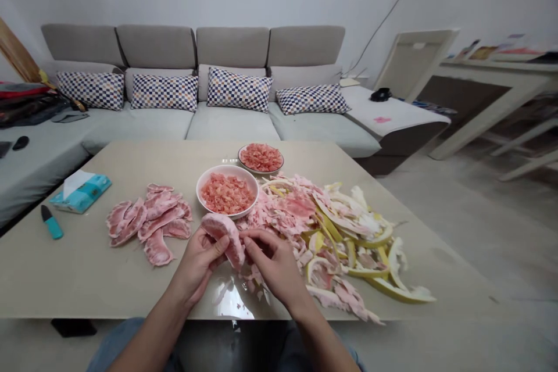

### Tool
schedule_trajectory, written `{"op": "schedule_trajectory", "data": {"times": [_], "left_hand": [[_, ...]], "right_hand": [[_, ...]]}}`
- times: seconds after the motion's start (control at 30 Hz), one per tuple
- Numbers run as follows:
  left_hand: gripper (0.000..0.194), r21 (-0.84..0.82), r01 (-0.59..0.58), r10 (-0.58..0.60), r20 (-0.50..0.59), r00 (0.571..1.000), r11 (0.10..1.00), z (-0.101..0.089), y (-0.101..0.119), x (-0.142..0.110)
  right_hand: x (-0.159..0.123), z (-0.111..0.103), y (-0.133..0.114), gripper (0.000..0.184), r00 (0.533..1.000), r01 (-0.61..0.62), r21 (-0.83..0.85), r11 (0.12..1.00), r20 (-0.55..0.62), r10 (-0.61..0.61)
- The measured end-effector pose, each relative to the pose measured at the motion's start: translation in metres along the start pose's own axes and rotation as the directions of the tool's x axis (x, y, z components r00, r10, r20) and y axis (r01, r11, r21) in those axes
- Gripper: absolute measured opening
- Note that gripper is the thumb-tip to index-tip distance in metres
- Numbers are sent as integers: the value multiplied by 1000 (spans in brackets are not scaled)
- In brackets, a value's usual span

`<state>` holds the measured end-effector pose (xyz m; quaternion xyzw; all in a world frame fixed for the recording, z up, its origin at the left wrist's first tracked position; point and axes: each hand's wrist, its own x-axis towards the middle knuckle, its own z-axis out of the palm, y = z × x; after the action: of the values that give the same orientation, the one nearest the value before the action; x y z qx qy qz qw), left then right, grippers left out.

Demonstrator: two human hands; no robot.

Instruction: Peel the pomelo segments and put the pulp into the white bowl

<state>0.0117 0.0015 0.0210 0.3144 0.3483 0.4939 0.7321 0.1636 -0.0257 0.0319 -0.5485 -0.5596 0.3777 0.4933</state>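
My left hand (203, 258) is closed around a curved pink pomelo segment (224, 235), thumb lying on its near side. My right hand (275, 261) pinches the right edge of that same segment; its fingertips partly hide what they grip. Just beyond my hands stands a white bowl (204, 200) of peeled pomelo flesh (229, 193). Several unpeeled segments (159, 212) lie in a heap to the left. On the right spreads a big pile of pink membrane scraps (296, 209) and yellow-green pomelo rind (333, 226).
A dark-rimmed plate (267, 172) of pomelo flesh sits farther back on the glossy table (56, 279). At the left lie a tissue pack (82, 193) and a knife with a teal handle or cover (53, 226). A grey sofa (231, 122) with patterned cushions stands behind the table.
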Motion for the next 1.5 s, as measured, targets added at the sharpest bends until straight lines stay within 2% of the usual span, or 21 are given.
{"op": "schedule_trajectory", "data": {"times": [0.23, 0.53, 0.6, 0.8, 0.9, 0.97, 1.07, 1.17, 1.27, 1.4, 1.5], "left_hand": [[33, 45, -81, 80, 36, 996, 996, -2, 1, 1], [28, 251, -177, 167, 61, 984, 952, -5, -5, 2], [28, 265, -179, 163, 80, 983, 948, -5, -7, 1], [32, 292, -206, 181, 110, 977, 934, -4, -10, 1], [31, 379, -278, 232, 163, 959, 882, -4, -9, 2], [27, 441, -352, 279, 222, 934, 826, -4, -8, 3], [25, 533, -440, 335, 286, 898, 723, -5, -9, 3], [28, 607, -484, 364, 320, 875, 630, -6, -10, 3], [30, 658, -488, 365, 328, 871, 574, -7, -11, 1], [30, 682, -450, 324, 315, 892, 576, -7, -12, 1], [30, 693, -457, 315, 332, 889, 558, -7, -13, 2]], "right_hand": [[-1, -2, -3, 15, 999, 20, 18, 1000, 24, -21], [-3, 3, 6, 9, 990, 132, -217, 967, -22, -140], [-4, 6, 8, 9, 987, 142, -269, 953, -40, -159], [0, 3, 9, 11, 986, 156, -344, 926, 3, -165], [2, -3, 7, 10, 982, 134, -331, 934, -78, -169], [1, -6, 5, 9, 970, 171, -262, 950, -123, -208], [-3, -7, 1, 15, 928, 314, -172, 934, -151, -340], [-8, -4, -1, 21, 876, 445, -202, 872, -100, -471], [-9, -3, 0, 22, 851, 492, -234, 839, -72, -520], [-8, -6, 0, 21, 846, 503, -228, 833, -65, -529], [-8, -8, -1, 20, 845, 506, -238, 829, -54, -531]]}}
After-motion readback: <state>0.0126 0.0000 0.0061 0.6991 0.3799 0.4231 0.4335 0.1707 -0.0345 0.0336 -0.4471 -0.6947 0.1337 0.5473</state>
